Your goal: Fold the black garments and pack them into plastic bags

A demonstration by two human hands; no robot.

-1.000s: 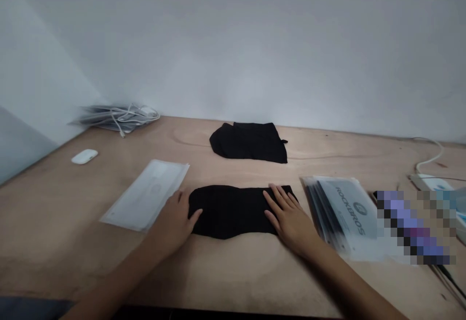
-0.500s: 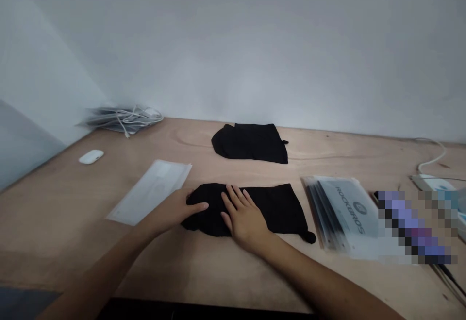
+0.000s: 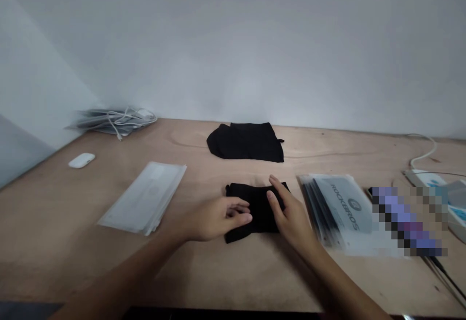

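A black fabric piece (image 3: 257,213), shorter than a moment ago and seemingly folded over, lies on the wooden table in front of me. My left hand (image 3: 214,219) is at its left side, fingers curved and thumb apart, with nothing visible in the grasp. Over the right edge rests my right hand (image 3: 293,213), its thumb and fingers spread and touching or just above the fabric. Farther back, a second black fabric piece (image 3: 247,141) lies flat, with a rounded left end and a small tab on the right.
Left of my hands lie translucent plastic pouches (image 3: 145,196). On the right are a stack of ROCKBROS pouches (image 3: 340,208), a pixelated device (image 3: 407,220) and a power strip (image 3: 425,179). A white earbud case (image 3: 82,160) and grey bags with a cable (image 3: 116,120) are far left.
The near black fabric has gone from lying long to a shorter folded shape. My left hand has moved right, and my right hand has shifted right to the fabric's right edge.
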